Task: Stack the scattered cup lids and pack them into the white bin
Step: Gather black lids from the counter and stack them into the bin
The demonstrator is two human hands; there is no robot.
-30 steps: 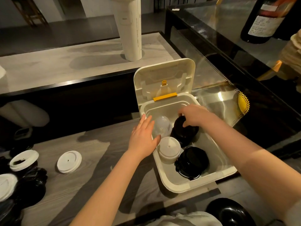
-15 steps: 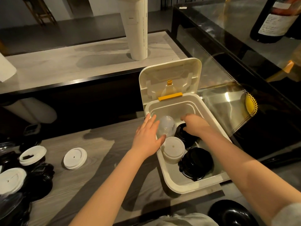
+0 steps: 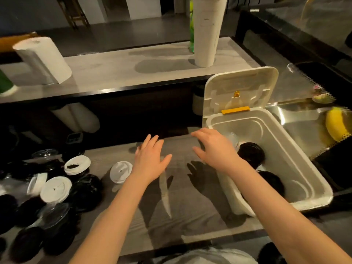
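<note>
The white bin [image 3: 297, 161] stands at the right of the wooden counter with its hinged lid [image 3: 240, 86] raised. Inside I see a stack of black lids [image 3: 251, 153], another black stack [image 3: 272, 181] nearer me and a clear lid [image 3: 233, 139] partly hidden by my wrist. My right hand [image 3: 213, 147] hovers over the bin's left rim, fingers spread, empty. My left hand [image 3: 150, 159] hovers above the counter, open and empty. A single white lid [image 3: 121, 172] lies just left of it. A heap of scattered black, white and clear lids [image 3: 43, 191] fills the left.
A raised shelf behind carries a paper towel roll [image 3: 42, 60] and a tall sleeve of white cups [image 3: 206, 29]. A steel sink [image 3: 304, 122] with a yellow sponge [image 3: 336, 123] lies right of the bin. A black lid [image 3: 272, 254] sits at the bottom right.
Both hands have pulled out of the bin and moved left over the counter. The view has swung left, showing more of the lid heap.
</note>
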